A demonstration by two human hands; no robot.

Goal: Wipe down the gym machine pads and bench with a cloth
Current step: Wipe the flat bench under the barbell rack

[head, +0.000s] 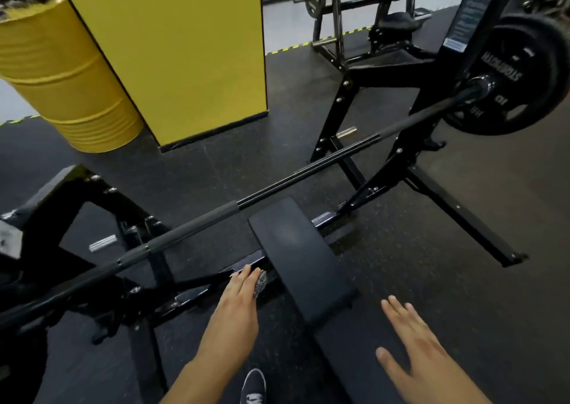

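The bench pad is a long, flat, black upholstered slab with a smooth, faintly glossy top, running from the lower centre of the view up toward the barbell that crosses above its far end. It sits on a black steel frame standing on the dark speckled rubber floor. The cloth, a small speckled black-and-white piece, shows only as a narrow strip just beside the pad's left edge, under the left hand. That hand lies with its fingers straight and together, pressed flat over the cloth; whether the thumb grips it underneath cannot be told. The right hand hovers over the floor to the right of the pad, fingers straight and slightly apart, holding nothing. A black weight plate is loaded on the barbell's right end. One container is in view: a yellow ribbed drum at upper left, beside a yellow pillar; its contents cannot be seen. A dark shoe shows at the bottom edge.
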